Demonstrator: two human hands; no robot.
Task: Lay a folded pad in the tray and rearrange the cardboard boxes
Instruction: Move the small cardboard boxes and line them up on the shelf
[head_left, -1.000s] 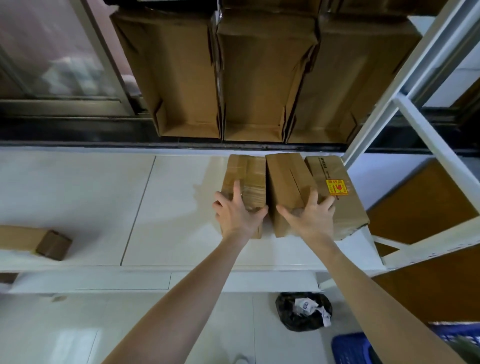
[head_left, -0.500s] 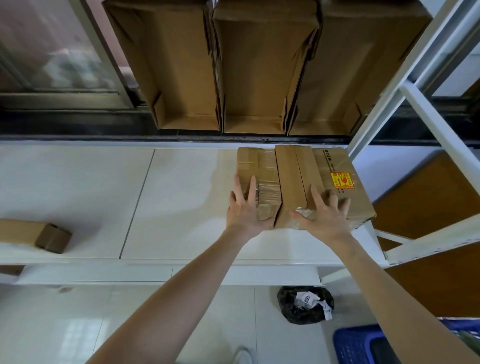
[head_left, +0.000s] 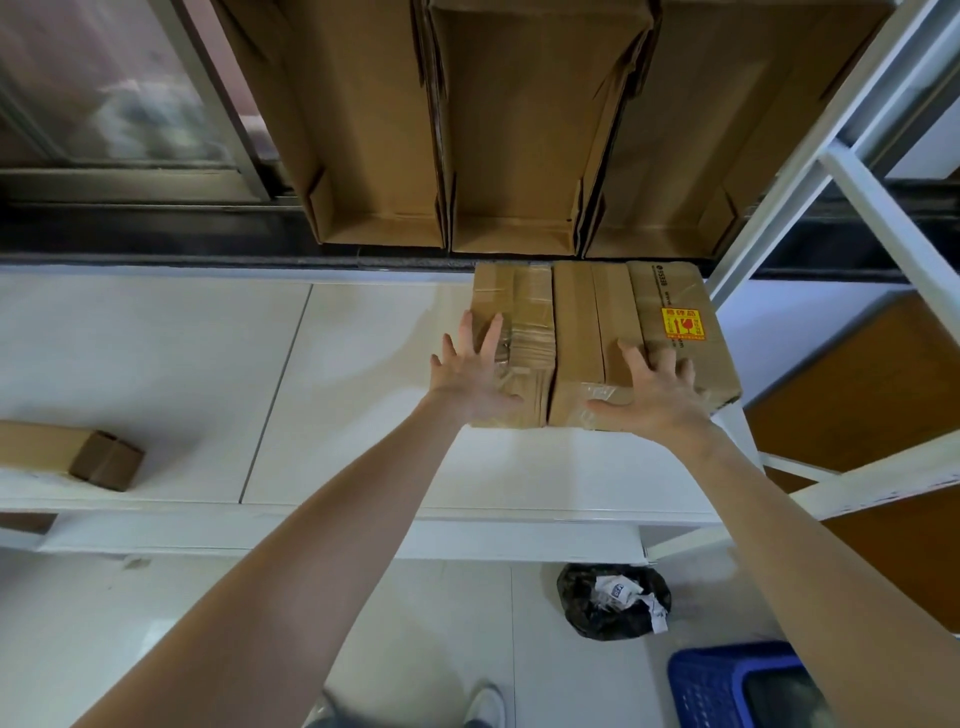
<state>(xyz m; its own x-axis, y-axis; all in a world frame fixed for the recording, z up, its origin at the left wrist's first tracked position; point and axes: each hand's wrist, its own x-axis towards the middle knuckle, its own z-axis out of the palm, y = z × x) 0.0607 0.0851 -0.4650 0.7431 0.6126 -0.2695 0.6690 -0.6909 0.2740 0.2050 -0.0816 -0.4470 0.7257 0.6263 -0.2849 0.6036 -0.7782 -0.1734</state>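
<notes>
Three taped cardboard boxes stand side by side on the white shelf (head_left: 156, 364): a left box (head_left: 519, 312), a middle box (head_left: 587, 332) and a right box (head_left: 675, 332) with a yellow fragile sticker. Their far ends reach the shelf's back edge. My left hand (head_left: 472, 374) lies flat on the left box's near end, fingers spread. My right hand (head_left: 654, 395) rests spread across the near ends of the middle and right boxes. Above them three open cardboard trays (head_left: 514, 156) stand in a row. No pad is in view.
A small cardboard box (head_left: 88, 457) lies at the shelf's left edge. A white rack frame (head_left: 852, 171) rises at the right. On the floor sit a black rubbish bag (head_left: 613, 603) and a blue crate (head_left: 727, 686). My shoe (head_left: 485, 704) shows at the bottom.
Both hands have pushed the three boxes away from me to the back of the shelf, closing them together. The hands now lie flatter, with fingers spread.
</notes>
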